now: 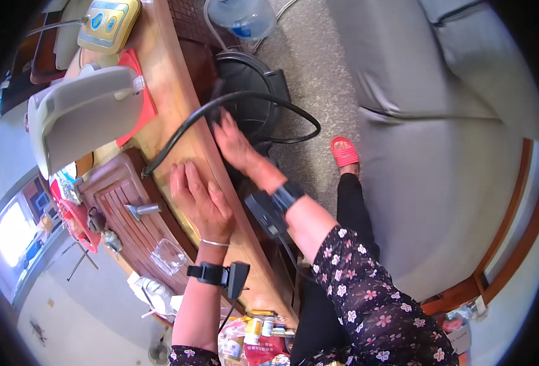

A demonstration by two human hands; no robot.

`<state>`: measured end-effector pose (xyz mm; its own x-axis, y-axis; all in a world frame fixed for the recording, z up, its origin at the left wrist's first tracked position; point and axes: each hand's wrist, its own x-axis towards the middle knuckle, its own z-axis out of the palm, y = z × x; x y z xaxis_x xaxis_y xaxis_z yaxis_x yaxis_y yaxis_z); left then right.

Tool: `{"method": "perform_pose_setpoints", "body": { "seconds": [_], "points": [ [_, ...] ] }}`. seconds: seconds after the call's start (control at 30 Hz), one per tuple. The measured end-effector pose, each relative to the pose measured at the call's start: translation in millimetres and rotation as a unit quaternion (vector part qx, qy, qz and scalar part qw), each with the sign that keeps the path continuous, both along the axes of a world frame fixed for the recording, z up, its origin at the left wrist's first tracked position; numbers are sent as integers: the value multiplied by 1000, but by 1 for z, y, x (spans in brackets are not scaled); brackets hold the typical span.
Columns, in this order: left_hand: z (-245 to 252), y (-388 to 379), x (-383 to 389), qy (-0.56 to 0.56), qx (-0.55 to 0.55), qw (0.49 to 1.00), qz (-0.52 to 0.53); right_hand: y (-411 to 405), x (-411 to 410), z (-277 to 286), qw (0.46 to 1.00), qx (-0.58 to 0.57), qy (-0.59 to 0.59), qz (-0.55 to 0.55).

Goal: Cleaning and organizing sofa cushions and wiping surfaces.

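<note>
My left hand [203,201] lies on the edge of the wooden table [171,59], fingers slightly curled and nothing visible in it. Just beyond its fingertips is a slatted wooden tea tray [123,201]. From the tray's corner a black hose [191,120] arches over the table edge and loops down toward a black bin [246,87]. My right hand [236,145] reaches below the table edge, between the table side and the bin. A dark, blurred object [216,98] is at its fingertips; whether it is gripped I cannot tell.
On the tray are a clear glass dish [168,256] and a small grey-handled tool [142,210]. A whitish plastic cover [91,110] stands over a red cloth [148,110]. A yellow box-shaped device [109,25] sits farther along. A grey sofa [415,160] is to the right.
</note>
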<state>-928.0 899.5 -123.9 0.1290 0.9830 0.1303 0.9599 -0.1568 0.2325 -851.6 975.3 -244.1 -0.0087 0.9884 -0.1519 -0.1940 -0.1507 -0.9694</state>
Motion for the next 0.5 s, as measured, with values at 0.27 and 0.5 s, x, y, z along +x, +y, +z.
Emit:
{"method": "perform_pose_setpoints", "body": {
  "seconds": [0.27,0.5],
  "points": [
    [2,2,3,-19,-38,999,12,150,-21,-76,981,70,-178,-39],
    [1,0,-5,18,-34,999,3,56,-31,-76,978,39,-203,17]
  ]
}}
